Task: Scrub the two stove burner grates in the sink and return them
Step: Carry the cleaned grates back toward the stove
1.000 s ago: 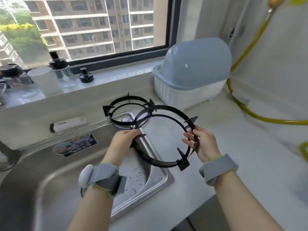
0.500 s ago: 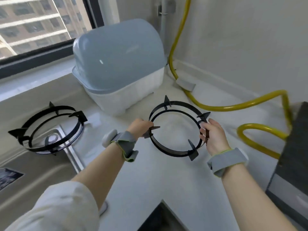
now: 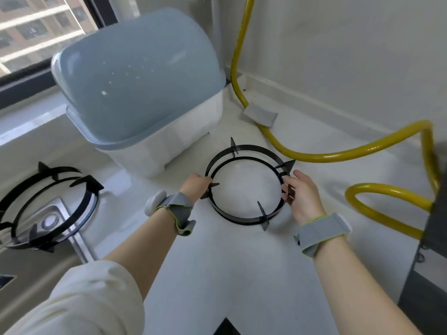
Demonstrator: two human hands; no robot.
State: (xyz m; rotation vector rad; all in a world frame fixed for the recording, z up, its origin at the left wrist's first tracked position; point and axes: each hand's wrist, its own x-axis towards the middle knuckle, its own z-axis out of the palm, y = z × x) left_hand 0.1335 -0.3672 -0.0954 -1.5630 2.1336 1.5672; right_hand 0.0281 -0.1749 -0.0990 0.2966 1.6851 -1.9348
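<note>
One black ring-shaped burner grate is low over the white counter, touching it or just above it; I cannot tell which. My left hand grips its left rim. My right hand holds its right rim, fingers curled on the band and thumb lifted. The second black grate lies at the left, propped over the corner of the steel sink, with no hand on it.
A white dish rack with a blue domed cover stands just behind the held grate. A yellow gas hose loops along the wall and to the right. A dark stove edge is at the far right.
Both hands carried the grate from above the sink rightward and lowered it toward the counter. The view swung right with it. The second grate stayed at the sink.
</note>
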